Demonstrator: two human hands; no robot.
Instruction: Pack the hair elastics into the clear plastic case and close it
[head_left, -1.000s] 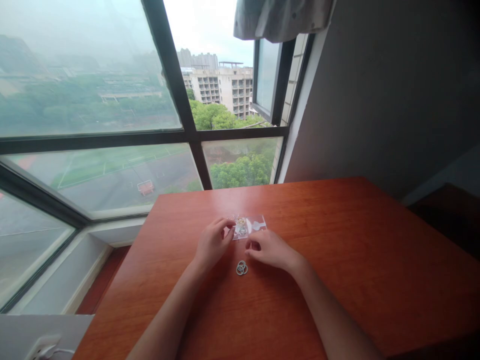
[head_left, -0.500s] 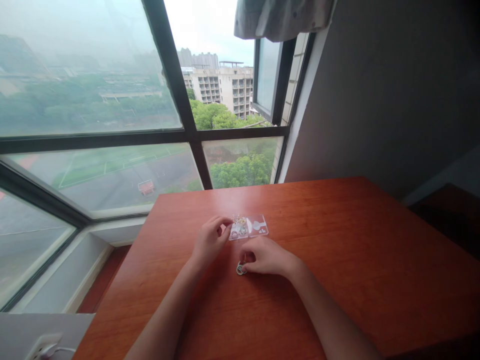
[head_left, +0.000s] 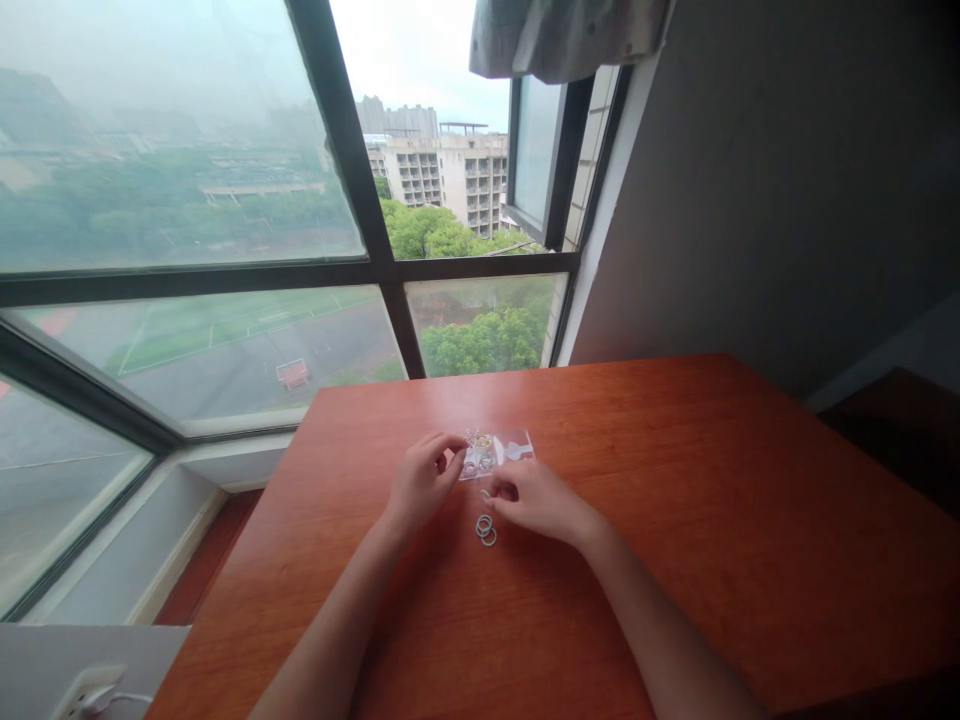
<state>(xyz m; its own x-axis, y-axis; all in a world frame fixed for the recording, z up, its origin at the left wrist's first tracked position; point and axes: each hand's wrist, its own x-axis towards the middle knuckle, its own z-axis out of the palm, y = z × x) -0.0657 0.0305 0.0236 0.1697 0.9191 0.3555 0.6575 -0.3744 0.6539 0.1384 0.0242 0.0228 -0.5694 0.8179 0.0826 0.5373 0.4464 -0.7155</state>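
Observation:
A small clear plastic box [head_left: 469,475] lies with its lid [head_left: 523,440] folded out to the right. Its compartments hold small rings and other bits in silver and gold tones. My left hand [head_left: 426,480] is at the box's left side, thumb and index finger closed on its edge. My right hand [head_left: 538,498] pinches one pale ring [head_left: 484,494] just in front of the box, partly covering the lid's near edge. Below it, several pale greenish rings [head_left: 486,530] lie overlapping on the wooden table [head_left: 675,520].
Behind the table's far edge stands a dark-framed window [head_left: 382,270], one pane swung outward. A grey curtain [head_left: 570,40] hangs at the top. The wall [head_left: 750,200] rises on the right. At lower left is a socket [head_left: 94,690] with a white plug.
My right hand has lifted one ring off the small pile and moved away from me, toward the box. The other rings now show uncovered. My left hand has barely moved.

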